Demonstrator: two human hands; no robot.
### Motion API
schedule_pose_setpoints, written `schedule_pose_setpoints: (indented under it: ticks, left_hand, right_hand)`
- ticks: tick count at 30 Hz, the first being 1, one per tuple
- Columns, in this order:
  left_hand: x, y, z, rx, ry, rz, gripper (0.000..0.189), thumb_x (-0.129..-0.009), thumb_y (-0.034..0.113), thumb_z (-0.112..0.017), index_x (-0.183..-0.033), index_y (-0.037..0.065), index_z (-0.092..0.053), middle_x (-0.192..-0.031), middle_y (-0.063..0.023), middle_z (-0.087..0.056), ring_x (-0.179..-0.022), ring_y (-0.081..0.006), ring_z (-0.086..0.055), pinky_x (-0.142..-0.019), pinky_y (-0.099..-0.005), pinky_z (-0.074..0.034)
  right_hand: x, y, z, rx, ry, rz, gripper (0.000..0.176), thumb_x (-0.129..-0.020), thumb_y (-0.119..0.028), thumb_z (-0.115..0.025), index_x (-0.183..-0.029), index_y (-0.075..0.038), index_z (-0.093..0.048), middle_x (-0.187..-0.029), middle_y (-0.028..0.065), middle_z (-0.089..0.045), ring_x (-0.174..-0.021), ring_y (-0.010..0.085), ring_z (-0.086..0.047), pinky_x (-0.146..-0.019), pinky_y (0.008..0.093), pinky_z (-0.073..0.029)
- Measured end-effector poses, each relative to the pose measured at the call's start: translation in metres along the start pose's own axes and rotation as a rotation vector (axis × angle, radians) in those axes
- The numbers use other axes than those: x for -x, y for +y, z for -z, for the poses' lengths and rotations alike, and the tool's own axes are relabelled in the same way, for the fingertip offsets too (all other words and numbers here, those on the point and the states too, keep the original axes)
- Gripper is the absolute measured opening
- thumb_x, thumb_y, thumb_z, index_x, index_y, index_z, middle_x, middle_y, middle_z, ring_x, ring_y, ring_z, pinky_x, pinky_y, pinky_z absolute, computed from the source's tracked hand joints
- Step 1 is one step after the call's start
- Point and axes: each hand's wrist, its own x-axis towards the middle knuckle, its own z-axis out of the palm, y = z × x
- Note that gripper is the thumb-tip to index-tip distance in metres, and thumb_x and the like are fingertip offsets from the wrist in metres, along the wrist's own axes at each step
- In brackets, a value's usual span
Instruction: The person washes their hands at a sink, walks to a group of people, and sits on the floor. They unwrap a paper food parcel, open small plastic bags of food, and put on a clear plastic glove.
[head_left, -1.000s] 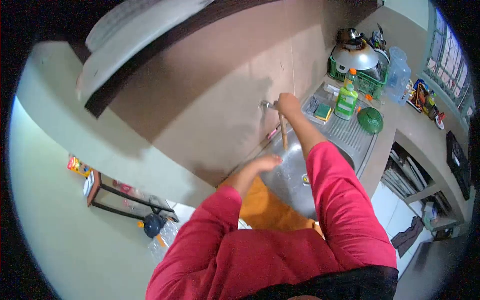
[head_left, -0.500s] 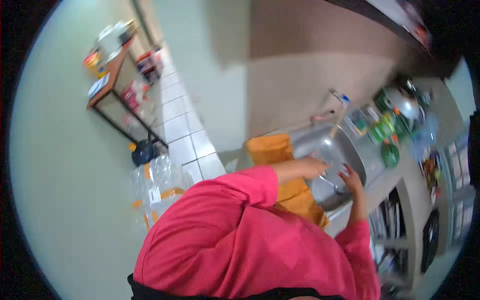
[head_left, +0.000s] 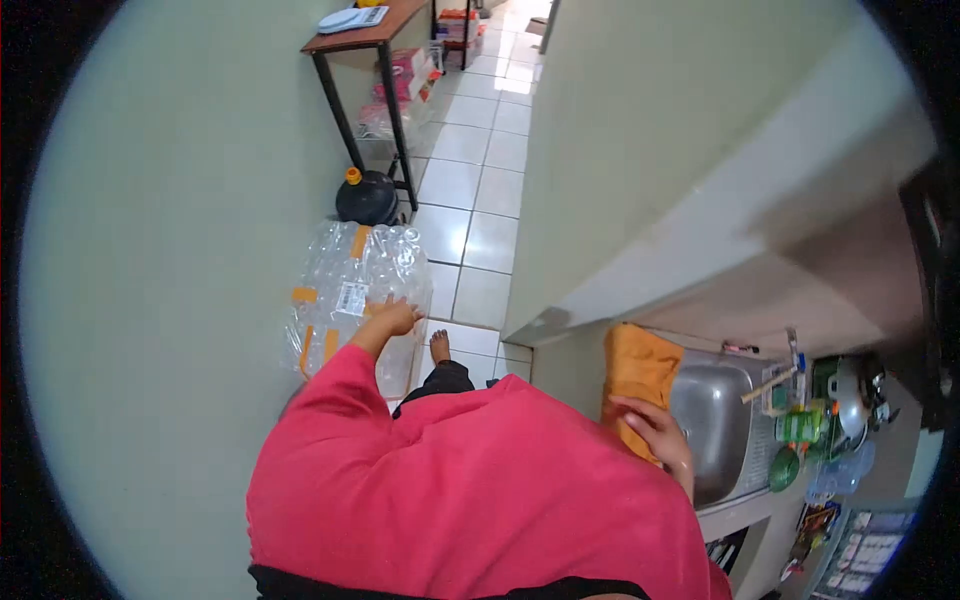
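My left hand (head_left: 398,317) is stretched out to the left with its fingers apart, over the near right side of a clear plastic-wrapped bundle (head_left: 385,268) that looks like plastic bottles. Whether it touches the bundle is hard to tell. My right hand (head_left: 655,432) is by the near left rim of the steel sink (head_left: 712,395), fingers extended and nothing visible in them. Beneath and beside that hand lies an orange cloth (head_left: 643,362), draped over the sink's left edge. My right wrist hides part of the sink.
Behind the bundle stands a dark water jug (head_left: 368,198) with a yellow cap, beside a wooden-topped table (head_left: 375,32). A wall (head_left: 640,180) separates the tiled passage (head_left: 480,190) from the sink. Beyond the sink are a tap (head_left: 797,350), a green bowl (head_left: 784,468) and bottles.
The view has swung left. My left hand has left the sink, where a thin shiny item was near it, and reached toward the bundle. My right hand has moved from over the basin to the cloth.
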Motion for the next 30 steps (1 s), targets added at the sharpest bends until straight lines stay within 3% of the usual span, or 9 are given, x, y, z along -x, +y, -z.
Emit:
schedule_pose_setpoints:
  ticks: [4, 6, 11, 15, 17, 20, 21, 27, 30]
  left_hand:
    - [0.004, -0.001, 0.068, 1.72, -0.116, 0.079, 0.074, -0.078, 0.061, -0.023, -0.126, 0.005, -0.025, -0.13, -0.013, -0.026, -0.12, -0.0287, -0.024, -0.098, -0.0388, -0.018]
    - [-0.012, -0.003, 0.113, 2.302, -0.222, -0.366, 0.082, -0.073, 0.067, -0.02, -0.125, 0.003, -0.027, -0.13, -0.0134, -0.026, -0.119, -0.0289, -0.026, -0.098, -0.04, -0.019]
    - [-0.022, -0.009, 0.243, 2.444, -0.298, -0.859, 0.09, -0.067, 0.072, -0.017, -0.125, 0.004, -0.026, -0.13, -0.0167, -0.024, -0.12, -0.0286, -0.025, -0.098, -0.0408, -0.02]
    - [-0.042, -0.021, 0.291, 2.445, -0.279, -0.88, 0.091, -0.067, 0.072, -0.016, -0.126, 0.004, -0.025, -0.129, -0.0165, -0.026, -0.119, -0.0283, -0.026, -0.099, -0.0386, -0.019]
    - [-0.07, -0.026, 0.295, 2.14, 0.126, -0.796, 0.086, -0.072, 0.068, -0.014, -0.126, 0.001, -0.025, -0.129, -0.0129, -0.029, -0.12, -0.027, -0.026, -0.1, -0.0378, -0.014]
    - [-0.117, -0.025, 0.281, 0.222, 1.061, -0.565, 0.074, -0.079, 0.055, -0.027, -0.124, -0.004, -0.025, -0.13, -0.0159, -0.026, -0.121, -0.0322, -0.021, -0.099, -0.0421, -0.007]
    - [-0.127, -0.024, 0.285, 0.618, 0.999, -0.66, 0.077, -0.074, 0.056, -0.037, -0.121, -0.004, -0.029, -0.123, -0.018, -0.034, -0.117, -0.035, -0.026, -0.097, -0.0459, -0.011]
    - [-0.237, -0.044, 0.316, 0.263, 0.724, -0.652, 0.045, -0.068, 0.037, -0.056, -0.101, 0.008, -0.046, -0.076, -0.0114, -0.055, -0.067, -0.03, -0.056, -0.057, -0.0364, -0.044]
    - [-0.309, -0.036, 0.357, 0.586, 0.398, -0.479, 0.038, -0.07, 0.026, -0.054, -0.102, 0.007, -0.046, -0.086, -0.0142, -0.058, -0.071, -0.0256, -0.058, -0.059, -0.0332, -0.046]
  right_hand:
    - [-0.152, -0.053, -0.046, 0.048, -0.181, 0.06, 0.033, -0.083, -0.022, -0.047, -0.109, -0.002, -0.048, -0.103, 0.0093, -0.054, -0.095, 0.0157, -0.05, -0.083, 0.0268, -0.038]
    - [-0.226, -0.066, -0.064, 0.0, -0.218, 0.101, 0.039, -0.084, -0.03, -0.044, -0.11, 0.0, -0.046, -0.107, 0.0113, -0.051, -0.096, 0.0193, -0.05, -0.083, 0.031, -0.038]
    - [-0.368, -0.146, -0.107, -0.912, -0.187, 0.059, 0.058, -0.084, -0.047, -0.031, -0.117, 0.001, -0.036, -0.114, 0.0138, -0.043, -0.1, 0.0267, -0.045, -0.084, 0.0372, -0.036]
    - [-0.446, -0.19, -0.114, -1.162, -0.243, 0.172, 0.065, -0.082, -0.053, -0.028, -0.121, -0.002, -0.031, -0.118, 0.0135, -0.039, -0.105, 0.0249, -0.039, -0.09, 0.0363, -0.03]
    - [-0.471, -0.208, -0.13, -1.162, -0.188, 0.165, 0.066, -0.08, -0.055, -0.03, -0.121, -0.002, -0.031, -0.118, 0.0139, -0.039, -0.103, 0.0251, -0.04, -0.089, 0.0365, -0.032]
    - [-0.503, -0.223, -0.162, -1.314, -0.385, 0.039, 0.061, -0.074, -0.055, -0.046, -0.107, -0.003, -0.044, -0.096, 0.0074, -0.051, -0.081, 0.0174, -0.051, -0.067, 0.0316, -0.043]
    - [-0.513, -0.217, -0.154, -1.31, -0.374, 0.049, 0.061, -0.074, -0.055, -0.046, -0.107, -0.003, -0.044, -0.096, 0.0074, -0.051, -0.081, 0.0174, -0.051, -0.067, 0.0316, -0.043]
    - [-0.615, -0.225, -0.074, 0.048, -0.868, -0.153, 0.033, -0.069, -0.029, -0.063, -0.087, -0.004, -0.054, -0.066, 0.0033, -0.054, -0.063, 0.0143, -0.052, -0.049, 0.0268, -0.044]
    - [-0.695, -0.254, -0.028, 0.597, -0.94, 0.063, 0.028, -0.073, -0.029, -0.059, -0.08, -0.002, -0.055, -0.068, 0.0052, -0.056, -0.061, 0.012, -0.052, -0.05, 0.0251, -0.042]
